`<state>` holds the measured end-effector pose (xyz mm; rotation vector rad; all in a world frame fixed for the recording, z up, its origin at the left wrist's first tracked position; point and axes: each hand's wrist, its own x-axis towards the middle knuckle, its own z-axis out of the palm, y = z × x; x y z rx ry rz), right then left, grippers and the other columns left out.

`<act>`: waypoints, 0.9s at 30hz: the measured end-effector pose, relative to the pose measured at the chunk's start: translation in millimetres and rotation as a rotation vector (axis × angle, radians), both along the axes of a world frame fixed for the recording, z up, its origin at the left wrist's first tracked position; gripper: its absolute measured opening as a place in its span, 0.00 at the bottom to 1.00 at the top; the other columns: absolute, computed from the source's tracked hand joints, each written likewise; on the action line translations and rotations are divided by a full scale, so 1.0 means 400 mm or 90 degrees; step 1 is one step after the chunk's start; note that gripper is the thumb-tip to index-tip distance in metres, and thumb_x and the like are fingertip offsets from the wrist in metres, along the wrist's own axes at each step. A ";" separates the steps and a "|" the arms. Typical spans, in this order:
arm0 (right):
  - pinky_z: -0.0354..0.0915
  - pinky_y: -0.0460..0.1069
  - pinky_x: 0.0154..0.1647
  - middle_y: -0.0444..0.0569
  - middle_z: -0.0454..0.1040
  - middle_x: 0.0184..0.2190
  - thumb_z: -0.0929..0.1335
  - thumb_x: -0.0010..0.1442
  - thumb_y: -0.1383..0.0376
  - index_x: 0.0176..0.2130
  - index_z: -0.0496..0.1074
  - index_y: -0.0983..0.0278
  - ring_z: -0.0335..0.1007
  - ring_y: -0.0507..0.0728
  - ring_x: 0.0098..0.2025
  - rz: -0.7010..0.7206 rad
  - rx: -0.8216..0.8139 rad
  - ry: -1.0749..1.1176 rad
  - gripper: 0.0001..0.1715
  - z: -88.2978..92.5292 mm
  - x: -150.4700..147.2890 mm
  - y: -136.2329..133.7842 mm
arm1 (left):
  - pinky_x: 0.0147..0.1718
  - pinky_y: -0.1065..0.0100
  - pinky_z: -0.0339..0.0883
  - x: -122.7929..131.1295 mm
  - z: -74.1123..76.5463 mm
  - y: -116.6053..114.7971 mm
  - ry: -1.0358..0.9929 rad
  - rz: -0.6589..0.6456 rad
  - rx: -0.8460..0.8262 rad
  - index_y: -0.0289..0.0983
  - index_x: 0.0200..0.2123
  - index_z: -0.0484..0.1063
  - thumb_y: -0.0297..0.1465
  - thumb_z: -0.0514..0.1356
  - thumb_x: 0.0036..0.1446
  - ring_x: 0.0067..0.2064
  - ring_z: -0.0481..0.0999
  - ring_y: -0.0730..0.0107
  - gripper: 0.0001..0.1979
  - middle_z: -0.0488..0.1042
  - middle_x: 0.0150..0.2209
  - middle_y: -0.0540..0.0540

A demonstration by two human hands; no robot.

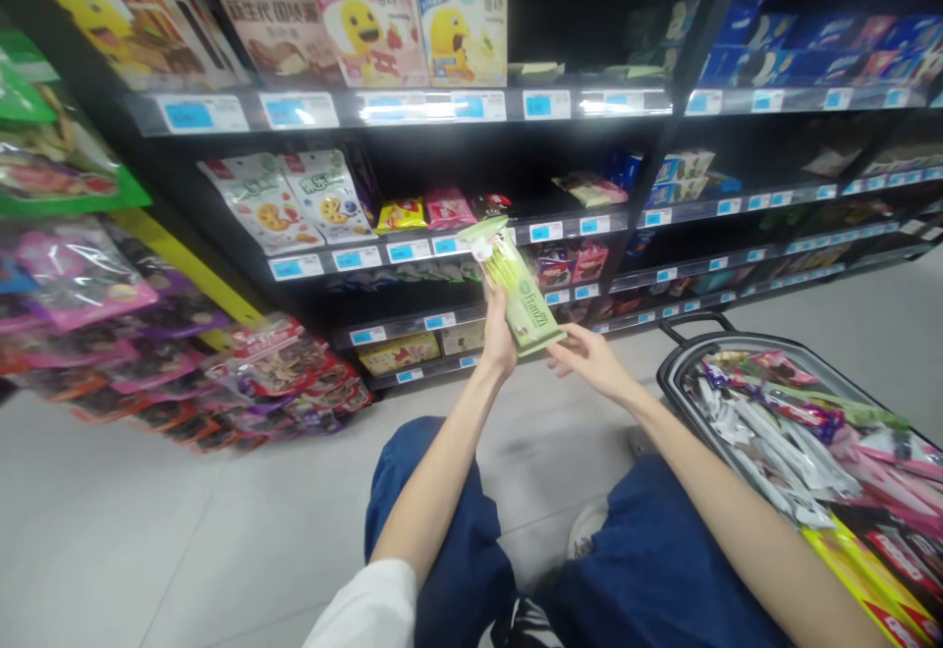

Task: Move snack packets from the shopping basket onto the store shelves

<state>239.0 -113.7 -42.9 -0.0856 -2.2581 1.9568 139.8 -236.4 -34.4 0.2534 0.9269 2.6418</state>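
Left hand [501,336] grasps the green Franzzi packet [522,293]; right hand [591,361] at its corner, grip unclear; likely light, slick, crushable; hold edges gently.

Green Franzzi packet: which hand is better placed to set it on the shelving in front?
Left, most likely. The left hand grips the packet by its side, thumb across its front. The right hand is only at the packet's lower corner, nearer the open case of snacks.
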 end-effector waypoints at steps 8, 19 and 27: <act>0.72 0.48 0.26 0.47 0.77 0.29 0.77 0.48 0.46 0.33 0.76 0.63 0.75 0.54 0.29 -0.120 -0.129 0.048 0.25 0.003 -0.023 -0.024 | 0.49 0.66 0.70 -0.009 0.001 -0.003 0.033 0.026 0.047 0.42 0.48 0.75 0.43 0.62 0.62 0.53 0.76 0.63 0.15 0.79 0.50 0.47; 0.62 0.45 0.21 0.42 0.70 0.23 0.75 0.50 0.45 0.33 0.75 0.63 0.62 0.51 0.25 -0.431 -0.170 0.202 0.25 0.007 -0.038 0.031 | 0.44 0.65 0.70 -0.009 0.015 -0.031 0.035 -0.033 0.006 0.41 0.41 0.74 0.26 0.67 0.45 0.45 0.78 0.65 0.17 0.80 0.40 0.49; 0.60 0.46 0.22 0.42 0.69 0.22 0.75 0.51 0.45 0.34 0.74 0.63 0.61 0.50 0.23 -0.428 -0.159 0.204 0.25 0.016 -0.027 0.046 | 0.48 0.60 0.72 -0.007 0.018 -0.018 0.074 -0.033 -0.022 0.39 0.46 0.73 0.28 0.68 0.44 0.46 0.80 0.61 0.22 0.81 0.43 0.46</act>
